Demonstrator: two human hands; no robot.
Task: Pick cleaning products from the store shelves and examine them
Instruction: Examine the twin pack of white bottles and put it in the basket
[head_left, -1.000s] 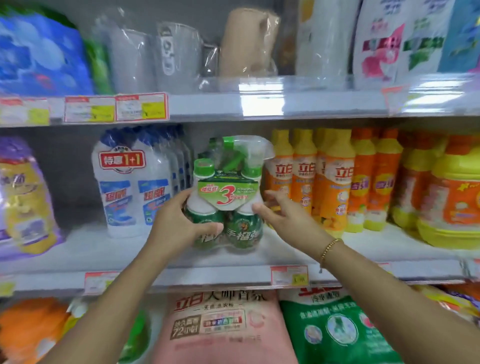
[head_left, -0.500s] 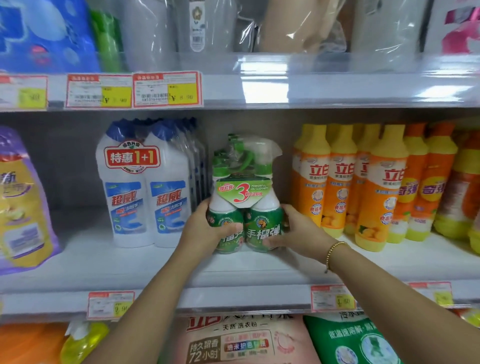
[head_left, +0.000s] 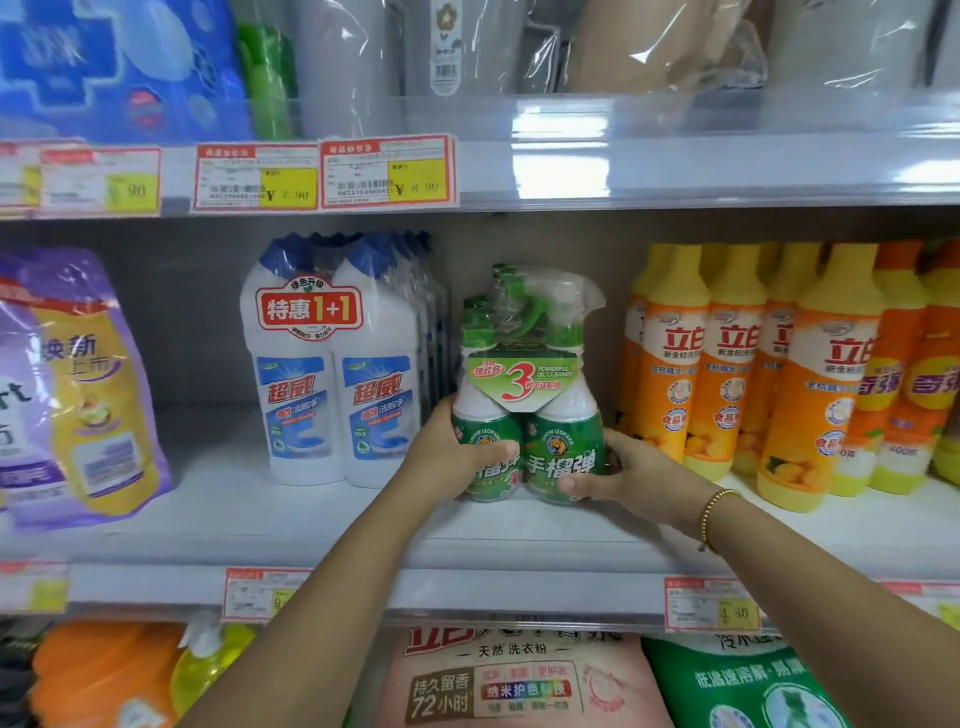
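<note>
- The twin pack (head_left: 530, 395) is two round-bellied bottles side by side under clear shrink film, with white shoulders above green labels bearing white characters.
- A green card with a big red "3" spans both necks. The left bottle has a green cap, the right a white and green trigger sprayer.
- It stands upright; whether its base touches the shelf (head_left: 311, 525) I cannot tell.
- My left hand (head_left: 457, 462) grips the left bottle, thumb across its label. My right hand (head_left: 628, 478) grips the right bottle low down.
</note>
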